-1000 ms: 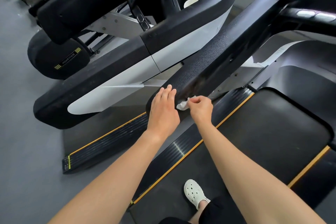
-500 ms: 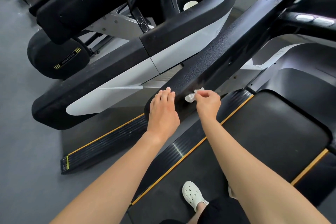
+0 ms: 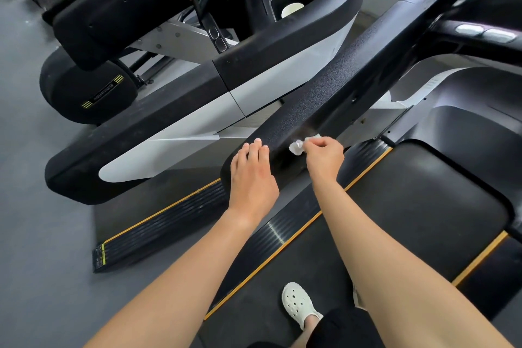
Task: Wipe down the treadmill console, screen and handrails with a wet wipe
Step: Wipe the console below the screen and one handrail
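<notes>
Handrail (image 3: pixel 324 99) of the treadmill runs as one long black bar from its rounded near end, close to the person, up and away to the right. Near that rounded end the right hand (image 3: pixel 324 158) pinches a crumpled wet wipe (image 3: pixel 298 146) between thumb and curled fingers and holds it against the rail's top face. The left hand (image 3: pixel 251 175) lies just beside it on the left, fingers straight and together, resting on the rail's tip with nothing in it. Nearly all the bar lies ahead of the right hand, so I'd judge the next stroke follows that axis, away from the body.
</notes>
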`<state>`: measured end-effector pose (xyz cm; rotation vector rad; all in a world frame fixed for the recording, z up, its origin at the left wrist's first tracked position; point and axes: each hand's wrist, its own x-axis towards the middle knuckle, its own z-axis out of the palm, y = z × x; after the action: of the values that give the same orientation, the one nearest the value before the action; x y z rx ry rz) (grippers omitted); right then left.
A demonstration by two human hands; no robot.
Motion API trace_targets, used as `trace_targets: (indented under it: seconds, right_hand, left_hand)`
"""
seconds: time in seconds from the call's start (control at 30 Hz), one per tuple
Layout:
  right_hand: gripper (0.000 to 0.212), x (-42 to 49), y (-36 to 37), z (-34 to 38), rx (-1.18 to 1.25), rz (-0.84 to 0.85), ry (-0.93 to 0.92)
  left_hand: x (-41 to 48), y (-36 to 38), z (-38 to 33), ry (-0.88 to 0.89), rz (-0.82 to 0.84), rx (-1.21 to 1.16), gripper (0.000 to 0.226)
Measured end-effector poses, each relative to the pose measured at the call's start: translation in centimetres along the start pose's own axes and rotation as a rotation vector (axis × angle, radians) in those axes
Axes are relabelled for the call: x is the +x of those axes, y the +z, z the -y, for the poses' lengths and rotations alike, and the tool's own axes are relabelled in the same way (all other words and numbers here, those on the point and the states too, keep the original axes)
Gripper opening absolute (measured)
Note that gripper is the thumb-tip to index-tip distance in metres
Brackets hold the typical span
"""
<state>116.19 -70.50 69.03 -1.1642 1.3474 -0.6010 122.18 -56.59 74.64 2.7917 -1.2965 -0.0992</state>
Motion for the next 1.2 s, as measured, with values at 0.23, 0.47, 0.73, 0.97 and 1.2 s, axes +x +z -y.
trace_targets:
  seconds: [0.23, 0.47, 0.73, 0.97, 1.2]
  right_hand:
    - [0.003, 1.9, -0.2, 2.2, 0.026, -0.123, -0.098]
    - [0.012, 0.7, 0.4, -0.1, -0.008, -0.093, -0.088]
    - [0.01, 1.1, -0.4, -0.2, 0.108, -0.099, 0.011]
    - [0.015, 1.6, -0.4, 0.8, 0.189, -0.106, -0.046]
    - [0.013, 1.5, 0.2, -3.8, 0.003, 0.116, 0.232]
  left_hand:
    - [0.1, 0.5, -0.2, -0.01, -0.027, 0.008, 0.06]
    - [1.3, 0.5, -1.4, 0.053, -0.08, -0.048, 0.059]
    - [3.2, 0.2, -1.8, 0.144, -0.037, -0.048, 0.066]
    - [3.0, 0.8, -1.9, 0.151, -0.037, -0.002, 0.074]
    - [2.6, 1.1, -0.8, 0.199, -0.003, -0.012, 0.084]
